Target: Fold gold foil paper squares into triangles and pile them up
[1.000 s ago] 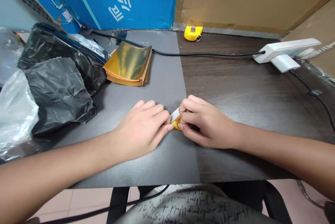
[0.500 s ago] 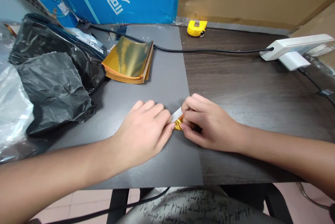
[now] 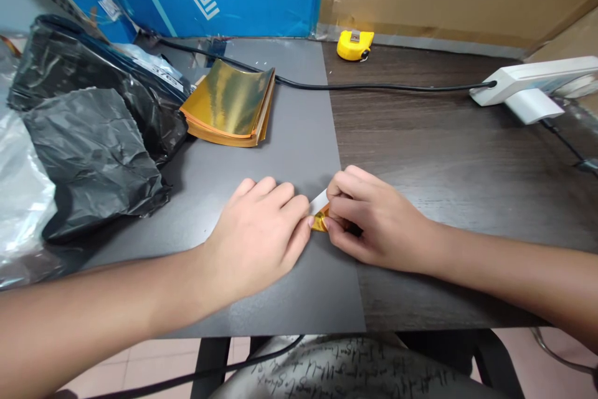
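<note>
Both the left hand (image 3: 255, 240) and right hand (image 3: 374, 221) press together on a small, glossy fold of gold foil (image 3: 320, 222).

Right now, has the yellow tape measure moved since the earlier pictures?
No: the tape measure sits right of the gray mat's far corner, as before; only the view shifted.

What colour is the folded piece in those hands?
Gold foil with a white strip; head view.

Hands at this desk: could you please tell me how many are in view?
2: the left hand lies on the grey mat; the right hand pinches a gold foil piece at the mat's edge. No others show.
</note>
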A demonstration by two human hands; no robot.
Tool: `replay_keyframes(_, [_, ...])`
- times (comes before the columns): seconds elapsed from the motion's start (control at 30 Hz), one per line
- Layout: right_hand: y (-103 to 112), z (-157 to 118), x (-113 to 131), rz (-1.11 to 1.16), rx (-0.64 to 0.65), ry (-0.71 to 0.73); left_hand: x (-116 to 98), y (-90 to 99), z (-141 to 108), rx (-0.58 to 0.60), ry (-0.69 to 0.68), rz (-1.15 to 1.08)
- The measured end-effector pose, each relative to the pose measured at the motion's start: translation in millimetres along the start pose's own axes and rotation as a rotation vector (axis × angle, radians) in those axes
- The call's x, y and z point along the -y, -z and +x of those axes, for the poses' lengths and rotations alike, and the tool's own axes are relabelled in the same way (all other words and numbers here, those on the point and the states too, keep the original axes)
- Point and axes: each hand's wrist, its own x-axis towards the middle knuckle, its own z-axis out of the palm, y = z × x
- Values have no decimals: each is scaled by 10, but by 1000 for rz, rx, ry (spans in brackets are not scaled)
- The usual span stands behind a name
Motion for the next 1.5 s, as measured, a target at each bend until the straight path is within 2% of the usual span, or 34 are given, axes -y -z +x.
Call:
replay_keyframes(0.7, [-13, -3, -3, -33, 15, -13, -6, -7, 12, 3, 10, -9])
replay_keyframes(0.9, [-8, -24, -9, -87, -34, 78, -21, 16, 5, 21, 34, 18])
replay_keyframes(1.1, [-7, -28, -17, -60, -24, 74, 65, 89, 7, 139, 104, -32])
replay_keyframes(1.3, [14, -13, -20, -42, 16, 50, 227, 176, 30, 248, 97, -221])
replay_keyframes(1.37, [21, -10, -17, -46, 33, 44, 256, 189, 44, 222, 77, -315])
replay_keyframes(1.5, [24, -9, -19, -47, 34, 49, 259, 140, 51, -17, -85, -318])
